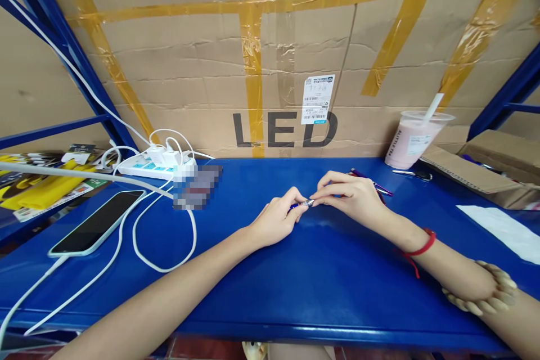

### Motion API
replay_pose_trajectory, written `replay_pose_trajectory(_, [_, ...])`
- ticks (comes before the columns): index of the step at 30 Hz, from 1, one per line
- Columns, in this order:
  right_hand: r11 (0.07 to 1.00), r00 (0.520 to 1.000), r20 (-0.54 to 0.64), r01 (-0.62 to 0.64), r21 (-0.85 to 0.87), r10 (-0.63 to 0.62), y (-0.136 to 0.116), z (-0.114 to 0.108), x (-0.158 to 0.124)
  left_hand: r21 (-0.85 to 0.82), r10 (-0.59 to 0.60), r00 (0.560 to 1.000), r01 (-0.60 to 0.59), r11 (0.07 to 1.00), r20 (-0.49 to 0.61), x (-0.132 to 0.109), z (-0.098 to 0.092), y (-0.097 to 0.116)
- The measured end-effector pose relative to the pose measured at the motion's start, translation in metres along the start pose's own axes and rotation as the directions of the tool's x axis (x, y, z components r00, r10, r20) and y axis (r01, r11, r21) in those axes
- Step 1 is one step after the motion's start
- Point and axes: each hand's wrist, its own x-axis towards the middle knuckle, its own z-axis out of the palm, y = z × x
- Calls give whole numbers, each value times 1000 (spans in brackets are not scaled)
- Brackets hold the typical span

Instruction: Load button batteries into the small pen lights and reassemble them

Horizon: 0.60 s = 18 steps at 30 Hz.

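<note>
The left hand (274,218) is closed, thumb and bent forefinger clamped around a slim blue-and-silver pen (309,202), most of which the fingers hide. The right hand (358,197) is drawn to a narrow pinch, thumb and forefinger meeting at the pen's silver end. The pen is therefore between the two hands, held just above the bench (236,298) rather than lying on it.

The step in hand looks like fine work on that silver end, probably fitting or turning it against the barrel; which of these, or which way, cannot be told from here. Judging by the grip, any further move calls for the left hand to keep the barrel steady and in line while the right fingertips work the end lightly, since so small a part could slip from the pinch.

Other pens (383,189) lie just beyond the right hand, partly hidden by it. Past them to the right stands a cup (409,143); a sheet of paper (502,233) lies well to the right of that hand. Well to the left of the left hand is a phone (99,222).
</note>
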Motion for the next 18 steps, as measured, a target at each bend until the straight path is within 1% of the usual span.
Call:
replay_pose_trajectory(3, [999,996,70,49,4,-50,1,2,-1,53,17,996,-22,998,87,-2,1,3])
replay_pose_trajectory(5, [999,993,105,53,7,-54,1,4,-2,111,-18,995,7,994,96,-2,2,4])
replay_pose_trajectory(7, [1000,992,124,16,-23,-13,0,5,-2,134,-52,996,42,990,72,0,4,4])
replay_pose_trajectory(11, [996,983,163,-76,-53,84,-3,9,-1,105,-90,996,88,991,17,4,4,1])
replay_pose_trajectory(15, [986,975,150,-159,-58,166,-2,9,0,70,-132,990,136,988,-56,5,3,-1])
replay_pose_trajectory(17, [976,964,155,-216,-27,217,0,6,1,33,-152,984,156,987,-97,6,3,-2])
replay_pose_trajectory(18, [969,953,185,-248,15,241,0,5,2,11,-160,980,163,987,-117,6,3,-3])
